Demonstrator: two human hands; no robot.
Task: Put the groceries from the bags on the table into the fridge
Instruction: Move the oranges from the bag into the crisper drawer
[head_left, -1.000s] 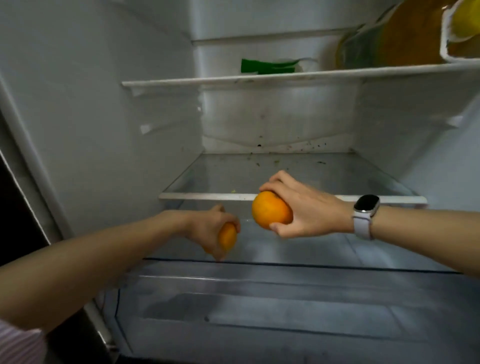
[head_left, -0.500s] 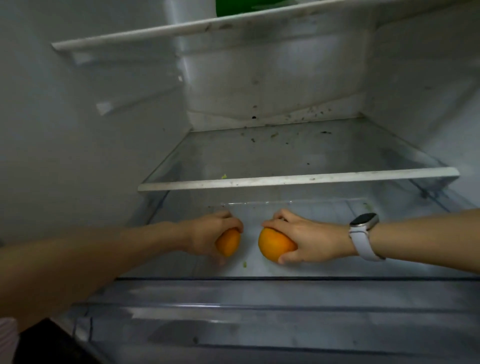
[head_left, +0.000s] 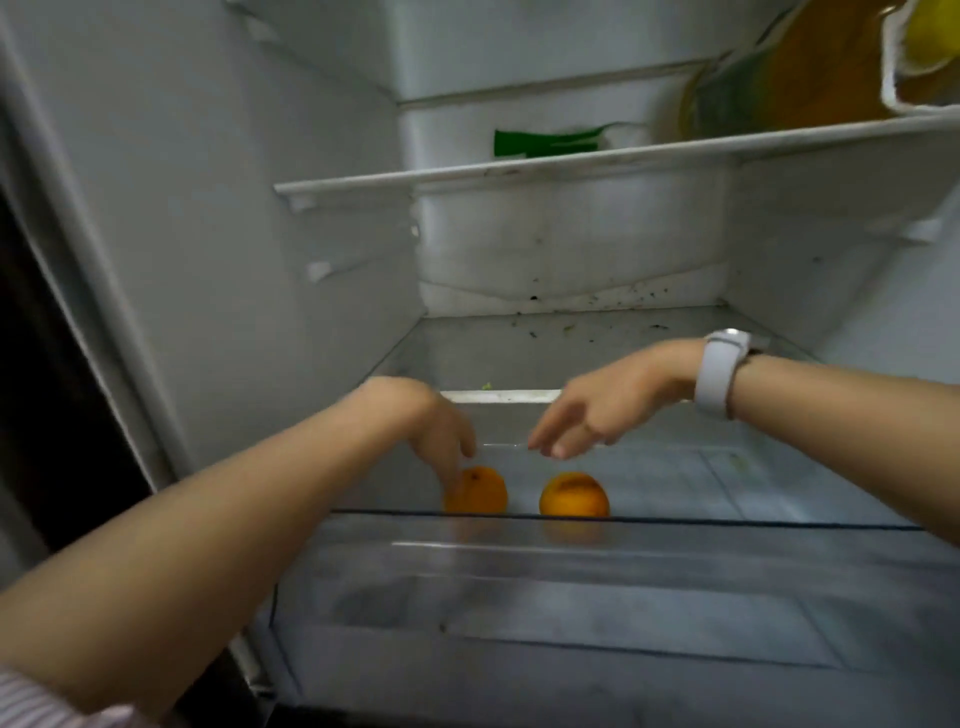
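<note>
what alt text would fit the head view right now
Two oranges, left orange and right orange, sit in a clear fridge drawer while the left hand and right hand hover open above them. A white watch is on the right wrist.

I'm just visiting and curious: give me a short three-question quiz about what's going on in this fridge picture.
1. True or false: the right hand is gripping an orange.
2. How many oranges lie in the clear drawer?
3. Which hand is nearer the left orange: A) left hand, B) right hand?

Key:
1. False; its fingers are loose and hold nothing, above the right orange.
2. Two.
3. A; its fingertips are at the orange's edge, though blur hides whether they touch.
</note>
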